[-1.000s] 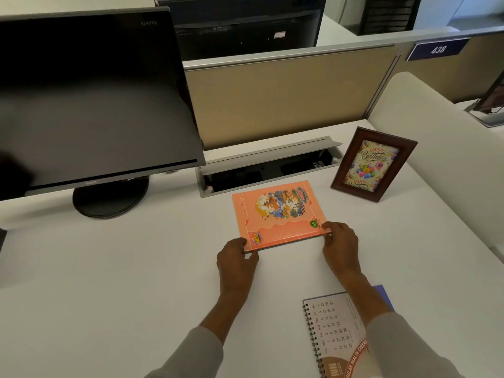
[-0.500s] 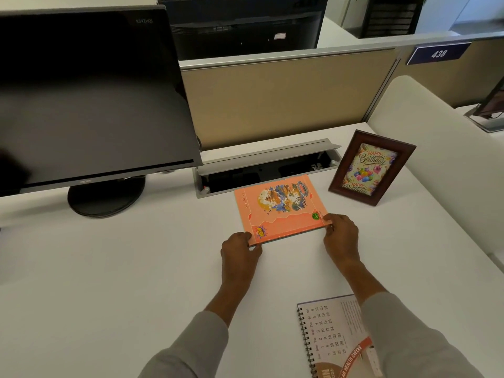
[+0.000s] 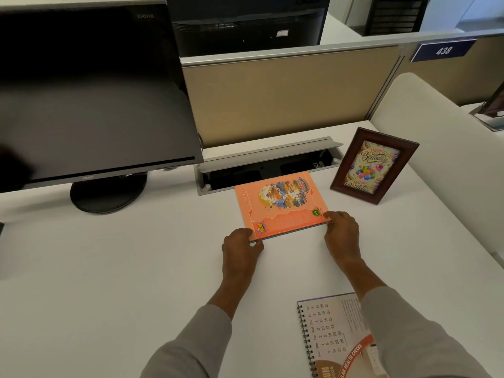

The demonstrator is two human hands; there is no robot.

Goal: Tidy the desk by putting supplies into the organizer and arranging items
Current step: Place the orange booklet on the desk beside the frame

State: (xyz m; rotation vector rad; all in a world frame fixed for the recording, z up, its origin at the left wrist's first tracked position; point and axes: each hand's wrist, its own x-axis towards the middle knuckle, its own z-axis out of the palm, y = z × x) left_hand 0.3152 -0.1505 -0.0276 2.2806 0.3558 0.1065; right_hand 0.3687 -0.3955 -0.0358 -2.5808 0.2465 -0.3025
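book (image 3: 281,205): orange cover, face up on the white desk (image 3: 109,268), a bit skewed, left side farther from the camera than the right; cover art sits toward its far edge, a "NEW" burst at its near-left corner, a green round sticker at its near-right corner; a thin blue-grey edge shows under its near side; can't tell if that side is off the desk

left hand (image 3: 240,252): at the book's near-left corner; fingers curled over the corner, thumb along the near edge; grasping the book

right hand (image 3: 342,233): at the book's near-right corner; fingertips bent onto the corner beside the green sticker; also gripping the book; both grey sleeves come in from the near side of the book

slot (image 3: 270,165): open cable slot with a grey flap, just behind the book; the book's far edge reaches its near rim

frame (image 3: 373,166): dark wood, "Happy Birthday" card with balloons, standing tilted back, behind-right of the book, apart from it

monitor (image 3: 90,91): screen dark, round black foot, behind-left of the book, well apart

calendar (image 3: 327,334): spiral-bound, lying flat, nearer than the book and to its right, partly under the right sleeve

partition (image 3: 286,91): tan panel behind the book, past the slot; blue sign (image 3: 443,50) reading 438 far behind-right
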